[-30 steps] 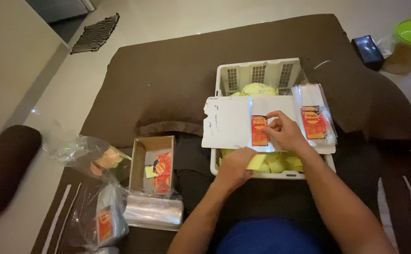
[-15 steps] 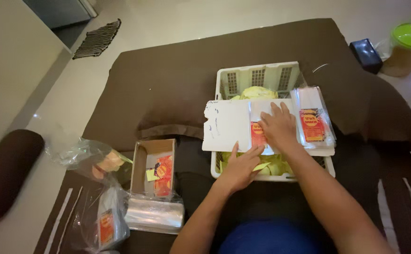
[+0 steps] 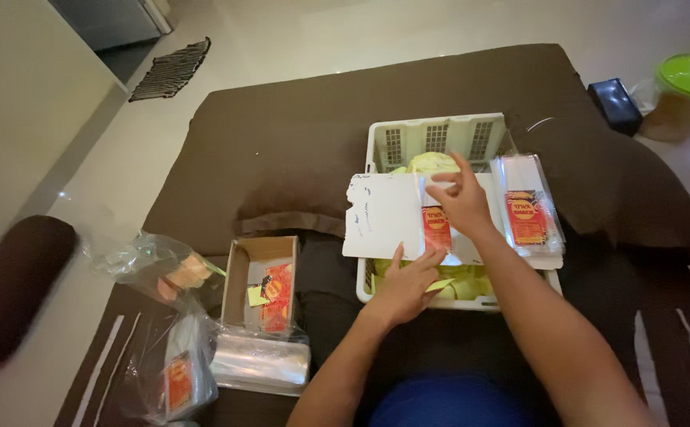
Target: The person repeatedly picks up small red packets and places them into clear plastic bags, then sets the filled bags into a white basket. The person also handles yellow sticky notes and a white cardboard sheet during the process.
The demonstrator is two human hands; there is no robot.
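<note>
A clear packet with an orange-red label (image 3: 437, 225) lies flat on the white board (image 3: 384, 213) that spans the white plastic basket (image 3: 436, 136). The right hand (image 3: 462, 202) rests on the packet's upper part, fingers loosely curled, pinching its top edge. The left hand (image 3: 408, 281) sits at the board's near edge, fingers stretched out flat and touching the packet's lower end, holding nothing. Yellow pieces (image 3: 463, 285) fill the basket beneath the board. A stack of the same labelled packets (image 3: 527, 207) lies on the board to the right. Left of the basket, on the brown mat (image 3: 282, 142), stands an open cardboard box (image 3: 262, 281).
</note>
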